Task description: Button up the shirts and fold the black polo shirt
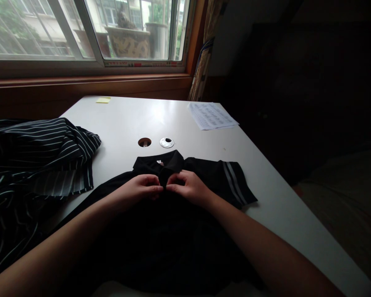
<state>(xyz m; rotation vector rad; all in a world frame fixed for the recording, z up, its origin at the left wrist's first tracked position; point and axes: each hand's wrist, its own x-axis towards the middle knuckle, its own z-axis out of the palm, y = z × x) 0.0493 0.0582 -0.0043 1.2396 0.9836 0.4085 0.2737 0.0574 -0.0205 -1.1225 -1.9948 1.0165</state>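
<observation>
A black collared shirt (173,235) lies spread on the white table (123,119), its collar toward the window and a small white label inside the neck. Two pale stripes ring the sleeve on the right. Just below the collar, my left hand (146,185) pinches the shirt's front edge between thumb and fingers. My right hand (185,185) pinches the same front close beside it, the fingertips of both hands nearly meeting. Whether a button sits between them is too dark to make out.
A heap of black-and-white striped cloth (43,152) covers the table's left side. Printed sheets (212,115) lie at the far right corner, a yellow note (103,100) at the far left. Beyond the collar are an open cable hole (144,142) and a metal grommet (167,142).
</observation>
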